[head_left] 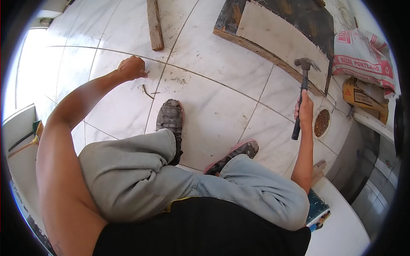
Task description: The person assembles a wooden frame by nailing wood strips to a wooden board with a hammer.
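Note:
My right hand (304, 110) is wrapped round the dark handle of a claw hammer (304, 79). The hammer's metal head points away from me and overlaps the pale sheet (277, 36) on a dark wooden panel (222, 19). Over the floor on the left, my left hand (133, 68) is closed, fingertips pinched together. I cannot tell what is in that pinch. Close by, a thin bent strip (147, 92) lies on the tile. Beyond the left hand is a narrow wooden stick (155, 25).
Around my shoes (170, 128) spreads marble-look tile floor (213, 102) with scattered debris. At the right are a Portland cement sack (363, 59), a yellow tile adhesive bag (365, 98) and a round hole (322, 123) in the floor. A green container (317, 207) stands beside my right leg.

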Demonstrator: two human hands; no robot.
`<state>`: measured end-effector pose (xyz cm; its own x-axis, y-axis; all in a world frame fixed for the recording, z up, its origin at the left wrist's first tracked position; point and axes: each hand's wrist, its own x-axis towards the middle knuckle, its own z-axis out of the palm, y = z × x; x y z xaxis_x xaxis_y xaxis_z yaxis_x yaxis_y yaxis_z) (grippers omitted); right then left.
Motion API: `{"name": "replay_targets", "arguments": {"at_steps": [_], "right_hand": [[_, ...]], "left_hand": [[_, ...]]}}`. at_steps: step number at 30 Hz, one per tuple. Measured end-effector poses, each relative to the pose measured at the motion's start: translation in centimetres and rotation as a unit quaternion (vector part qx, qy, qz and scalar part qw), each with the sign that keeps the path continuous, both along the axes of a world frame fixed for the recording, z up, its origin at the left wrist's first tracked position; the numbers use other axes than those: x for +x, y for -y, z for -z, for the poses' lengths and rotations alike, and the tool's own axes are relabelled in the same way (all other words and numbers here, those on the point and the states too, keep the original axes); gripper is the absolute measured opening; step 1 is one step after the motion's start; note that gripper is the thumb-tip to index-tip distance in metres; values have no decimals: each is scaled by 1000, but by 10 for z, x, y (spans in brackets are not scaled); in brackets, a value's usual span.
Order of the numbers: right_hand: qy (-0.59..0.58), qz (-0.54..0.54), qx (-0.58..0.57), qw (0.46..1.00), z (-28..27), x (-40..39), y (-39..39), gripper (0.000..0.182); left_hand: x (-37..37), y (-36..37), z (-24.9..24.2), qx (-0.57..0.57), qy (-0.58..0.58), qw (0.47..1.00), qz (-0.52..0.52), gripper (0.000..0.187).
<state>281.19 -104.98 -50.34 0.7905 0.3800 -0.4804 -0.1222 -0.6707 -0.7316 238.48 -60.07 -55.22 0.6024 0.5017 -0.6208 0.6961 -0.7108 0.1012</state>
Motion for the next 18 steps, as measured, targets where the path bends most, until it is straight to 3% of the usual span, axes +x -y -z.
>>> {"name": "replay_targets", "arguments": {"at_steps": [3,5,7,8,10,11,12,14,17,18], "right_hand": [[-34,34,19,999,1,0,-2,55],[-20,20,9,1000,-13,-5,-5,55],[-16,7,3,1000,-24,-14,-9,54],[-24,1,17,1000,-27,-21,-12,55],[-17,-18,44,999,-31,-34,-24,57],[-9,-24,50,998,-31,-41,-32,57],[-1,-31,52,998,-34,-49,-43,58],[1,-50,46,998,-33,-57,-61,59],[-30,-72,44,996,-22,-58,-67,58],[-66,-83,45,993,-18,-56,-67,57]], "left_hand": [[-6,5,12,-34,-4,999,-19,19],[-18,-1,40,15,75,986,151,18],[-2,0,44,-37,155,977,141,13],[29,2,35,-40,168,972,158,13],[96,28,-10,-246,226,942,-29,13],[137,47,-42,-264,253,929,-65,13],[169,54,-50,-286,326,901,-28,25],[234,58,-50,-280,378,881,37,32],[309,65,-30,-294,438,849,33,24],[327,69,-26,-250,458,852,45,22]]}}
